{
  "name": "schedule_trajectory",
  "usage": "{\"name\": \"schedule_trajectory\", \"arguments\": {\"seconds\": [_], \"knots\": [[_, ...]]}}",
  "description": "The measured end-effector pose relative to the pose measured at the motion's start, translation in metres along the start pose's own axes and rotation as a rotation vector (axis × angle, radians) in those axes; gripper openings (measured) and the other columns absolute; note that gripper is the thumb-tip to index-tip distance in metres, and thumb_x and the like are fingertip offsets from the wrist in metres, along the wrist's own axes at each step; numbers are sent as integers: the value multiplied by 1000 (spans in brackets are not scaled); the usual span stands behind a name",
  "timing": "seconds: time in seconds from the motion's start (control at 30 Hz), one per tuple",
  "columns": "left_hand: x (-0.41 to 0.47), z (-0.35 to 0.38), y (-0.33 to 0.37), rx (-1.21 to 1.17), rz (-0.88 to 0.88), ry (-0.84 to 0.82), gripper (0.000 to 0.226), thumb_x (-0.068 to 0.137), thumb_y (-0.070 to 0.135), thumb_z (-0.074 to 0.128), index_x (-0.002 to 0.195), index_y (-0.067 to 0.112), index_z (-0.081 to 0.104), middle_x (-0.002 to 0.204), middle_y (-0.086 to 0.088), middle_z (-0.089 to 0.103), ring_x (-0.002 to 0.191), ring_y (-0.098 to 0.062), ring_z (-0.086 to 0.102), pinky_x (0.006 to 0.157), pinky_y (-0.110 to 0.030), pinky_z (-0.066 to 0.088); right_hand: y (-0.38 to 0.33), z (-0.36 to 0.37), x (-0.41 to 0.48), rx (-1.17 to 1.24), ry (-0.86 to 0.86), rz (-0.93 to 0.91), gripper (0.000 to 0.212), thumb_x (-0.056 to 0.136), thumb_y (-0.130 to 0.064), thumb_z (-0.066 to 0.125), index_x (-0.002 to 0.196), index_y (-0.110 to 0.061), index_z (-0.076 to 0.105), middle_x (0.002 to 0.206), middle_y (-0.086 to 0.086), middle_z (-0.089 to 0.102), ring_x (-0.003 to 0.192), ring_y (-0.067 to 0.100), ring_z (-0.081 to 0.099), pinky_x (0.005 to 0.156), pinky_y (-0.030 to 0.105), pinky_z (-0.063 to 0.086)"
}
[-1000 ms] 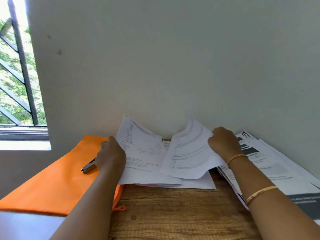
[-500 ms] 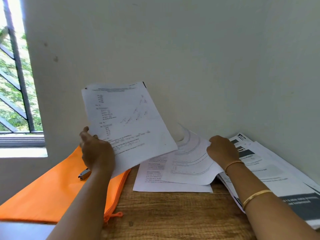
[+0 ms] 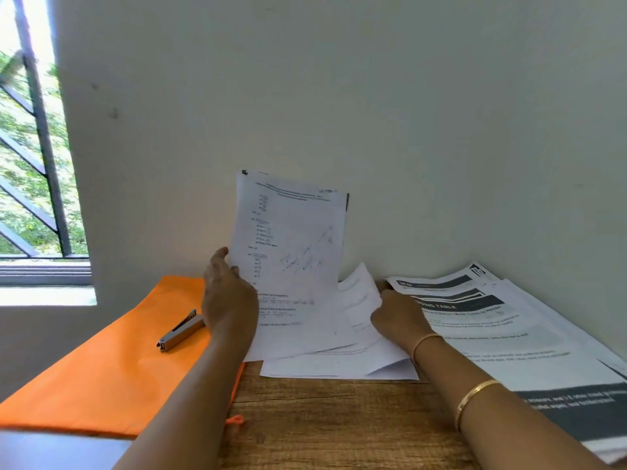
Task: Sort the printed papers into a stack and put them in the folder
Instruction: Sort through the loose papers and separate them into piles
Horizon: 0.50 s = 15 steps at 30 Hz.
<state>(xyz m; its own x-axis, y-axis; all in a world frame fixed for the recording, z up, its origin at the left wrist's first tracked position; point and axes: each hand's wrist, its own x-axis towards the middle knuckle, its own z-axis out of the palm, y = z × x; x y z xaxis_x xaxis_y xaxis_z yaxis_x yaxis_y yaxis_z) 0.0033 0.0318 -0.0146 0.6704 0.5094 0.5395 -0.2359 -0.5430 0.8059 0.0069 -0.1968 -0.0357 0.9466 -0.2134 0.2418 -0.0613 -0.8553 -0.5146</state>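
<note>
My left hand (image 3: pixel 229 300) holds a printed sheet (image 3: pixel 291 252) by its left edge, standing it almost upright against the wall. My right hand (image 3: pixel 398 317) pinches the edge of a curled sheet (image 3: pixel 359 293) on top of a small pile of white papers (image 3: pixel 339 366) lying on the wooden table. The orange folder (image 3: pixel 112 368) lies flat to the left, partly under my left forearm. A larger spread of papers with dark headers (image 3: pixel 502 327) lies on the right.
A metal stapler (image 3: pixel 179 330) rests on the orange folder. The wall stands right behind the papers. A barred window (image 3: pixel 34 164) is at the left. Bare wooden table (image 3: pixel 322 422) shows between my forearms.
My left hand lifted a sheet off the pile, raised it, then brought it right and upright over the pile. My right hand stayed on the curled sheet, which now lies lower.
</note>
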Motion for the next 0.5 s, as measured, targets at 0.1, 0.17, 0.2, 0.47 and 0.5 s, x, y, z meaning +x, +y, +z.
{"name": "schedule_trajectory", "arguments": {"seconds": [0.1,0.17,0.2,0.47,0.5], "knots": [[-3,3,0,5,47,-10,40,100,10,32,140,14,37,134,-11,47,117,-30,47,77,-31,31,-4,-2,-2,-23,149,-66,14,89,-4,41,96,-5,53,92,10,60,80,23,53,54,24,33],[-5,5,1,-2,84,-11,39,99,9,32,137,13,40,132,-11,48,116,-28,47,78,-30,31,-5,-2,-2,-41,261,-170,31,94,-7,40,122,-6,53,113,14,61,101,28,56,74,30,45],[-7,5,2,-10,107,-14,38,99,9,32,136,13,41,130,-10,49,114,-27,47,78,-29,30,-7,-2,-2,-2,296,-226,37,97,-11,40,132,-7,48,123,13,59,112,28,54,87,33,45],[-12,7,12,-82,371,-16,31,97,5,39,126,4,51,108,-10,55,96,-18,47,76,-26,31,-31,0,-9,729,-69,-136,57,98,-36,48,148,-26,22,144,5,40,131,19,39,98,25,31],[-13,7,14,-92,401,-8,30,97,3,40,124,3,52,106,-11,55,96,-20,48,77,-27,32,-30,1,-7,783,-92,-106,59,98,-37,48,149,-27,21,145,5,38,131,18,39,98,24,30]]}}
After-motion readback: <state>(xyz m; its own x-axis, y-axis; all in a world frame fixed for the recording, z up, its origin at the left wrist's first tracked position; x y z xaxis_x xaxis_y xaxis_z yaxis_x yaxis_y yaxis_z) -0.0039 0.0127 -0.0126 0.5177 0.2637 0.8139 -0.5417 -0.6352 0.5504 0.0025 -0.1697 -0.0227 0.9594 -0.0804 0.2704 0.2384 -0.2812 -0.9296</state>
